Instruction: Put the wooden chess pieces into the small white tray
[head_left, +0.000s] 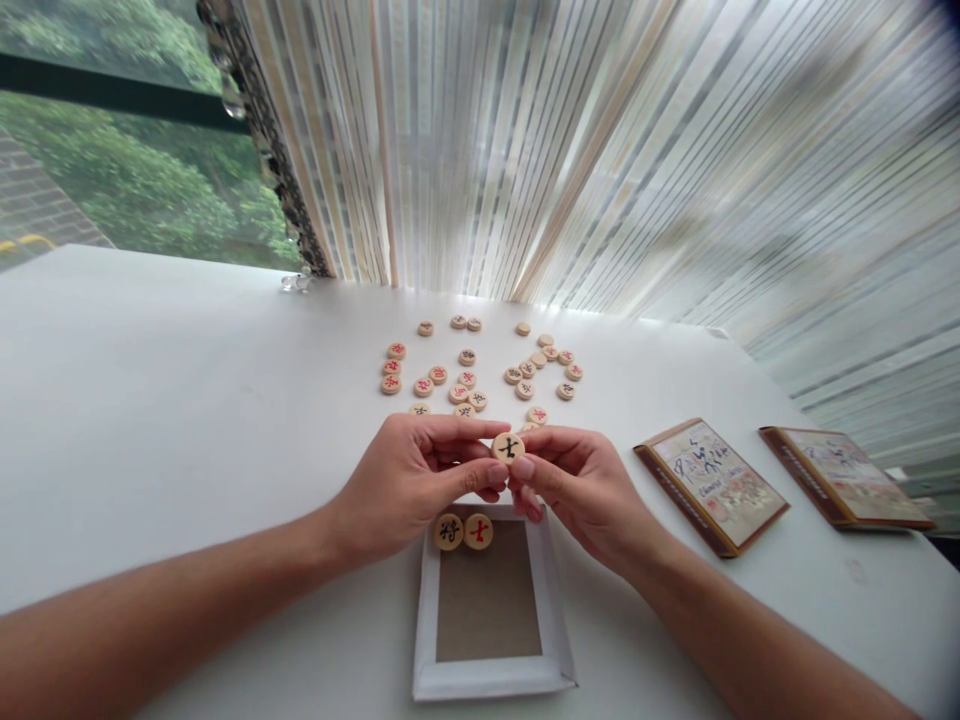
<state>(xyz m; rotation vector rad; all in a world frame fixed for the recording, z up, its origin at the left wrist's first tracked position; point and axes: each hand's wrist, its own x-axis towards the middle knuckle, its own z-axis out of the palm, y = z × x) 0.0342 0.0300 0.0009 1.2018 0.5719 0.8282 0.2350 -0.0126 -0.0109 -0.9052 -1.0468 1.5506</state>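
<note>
Wooden xiangqi piece [508, 448] sits at lower centre, pinched by its edge between the left hand [405, 490] and right hand [585, 495], a closed grip just above the white card tray [491, 682]. Holding only the rim keeps its black character in clear view

Xiangqi disc [508, 448]: pale wood, black character. Scattered discs [438, 375]: pale wood, red or black characters. Tray [493, 682]: white border, brown base. Curtain [480, 150]: cream, white and tan vertical stripes.

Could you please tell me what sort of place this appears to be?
Probably an indoor living or games room: a white table sits beside a striped sheer curtain and a window onto trees, with xiangqi pieces laid out.
</note>
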